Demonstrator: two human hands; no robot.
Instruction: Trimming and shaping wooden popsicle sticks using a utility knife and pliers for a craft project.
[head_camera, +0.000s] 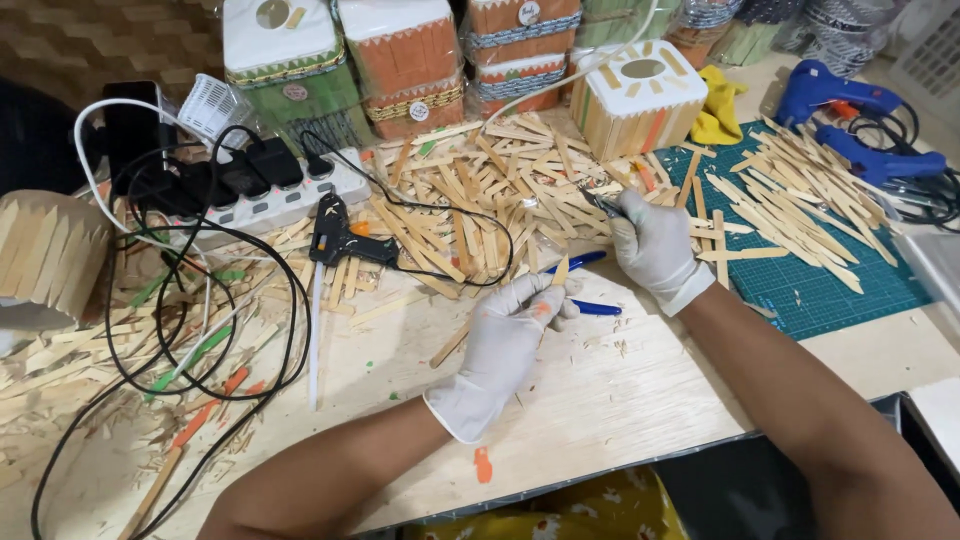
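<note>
Pale plywood worktop (620, 390) fills the view, littered with cut craft sticks (480, 200). At twelve o'clock stands a row of stick-clad boxes (400, 60) in green, orange and white, each bearing a small round label; their tops are cut off by the frame. At two o'clock lies a green cutting mat (830, 290), with blue glue guns (850, 120) beyond it. At ten o'clock sits a white power strip (290, 195). Centre, the gloved left hand (500, 350) pinches a single stick (558, 270) upright. The gloved right hand (655, 245) is closed around blue-handled cutters (590, 290), whose blades are hard to make out.
</note>
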